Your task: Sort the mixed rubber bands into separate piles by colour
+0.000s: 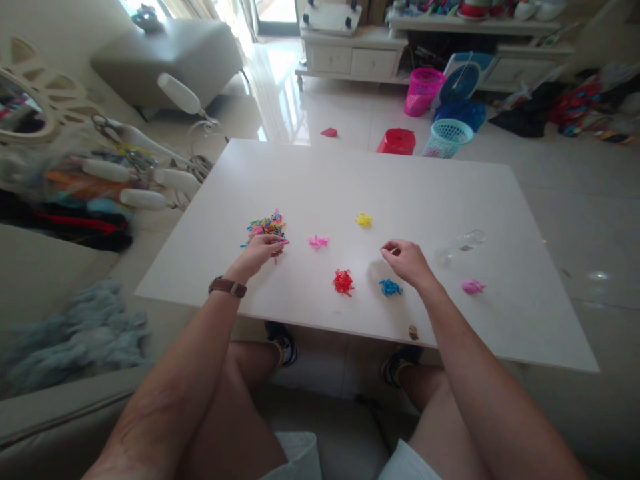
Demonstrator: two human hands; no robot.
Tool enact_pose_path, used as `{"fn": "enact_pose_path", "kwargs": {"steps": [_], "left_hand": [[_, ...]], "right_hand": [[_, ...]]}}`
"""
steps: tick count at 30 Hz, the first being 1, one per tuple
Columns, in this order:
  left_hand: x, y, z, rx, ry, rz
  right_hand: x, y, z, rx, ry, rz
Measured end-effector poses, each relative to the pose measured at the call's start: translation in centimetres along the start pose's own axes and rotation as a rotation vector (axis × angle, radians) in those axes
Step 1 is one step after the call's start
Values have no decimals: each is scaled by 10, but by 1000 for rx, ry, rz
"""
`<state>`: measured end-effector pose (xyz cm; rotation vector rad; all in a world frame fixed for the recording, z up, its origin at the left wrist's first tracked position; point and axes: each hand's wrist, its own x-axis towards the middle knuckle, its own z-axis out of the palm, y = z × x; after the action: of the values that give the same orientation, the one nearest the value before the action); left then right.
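The tabletop is showing no raised rim, so a bumped pile could be scattering off its near edge. At center-left, your left hand is pinching a pink piece beside the mixed pile; a loose pinch could be dropping it among other colors. Right of center, your right hand is curling above the blue pile; whether it's holding anything, I can't tell. A dipping wrist could be scattering that pile. Upper right, pink and pale-blue baskets are standing, contents unclear; mid-right, a clear bottle is showing no discernible contents.
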<state>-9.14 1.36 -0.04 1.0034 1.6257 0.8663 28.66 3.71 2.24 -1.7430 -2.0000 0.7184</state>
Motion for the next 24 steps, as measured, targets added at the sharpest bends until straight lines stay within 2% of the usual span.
{"fn": "enact_pose_path", "kwargs": {"steps": [7,11,16,24], "left_hand": [[-18,21,73,-243,-319,-32],[-24,30,102,-279,-434,11],[-25,37,119,-297,-472,42],[-29,45,128,-478,-530,-73]], "right_hand": [[-12,-35,26,327,-83,-298],[-17,-48,38,429,-109,-370],[-14,-49,40,394,5,-363],[-14,-46,36,392,78,-308]]}}
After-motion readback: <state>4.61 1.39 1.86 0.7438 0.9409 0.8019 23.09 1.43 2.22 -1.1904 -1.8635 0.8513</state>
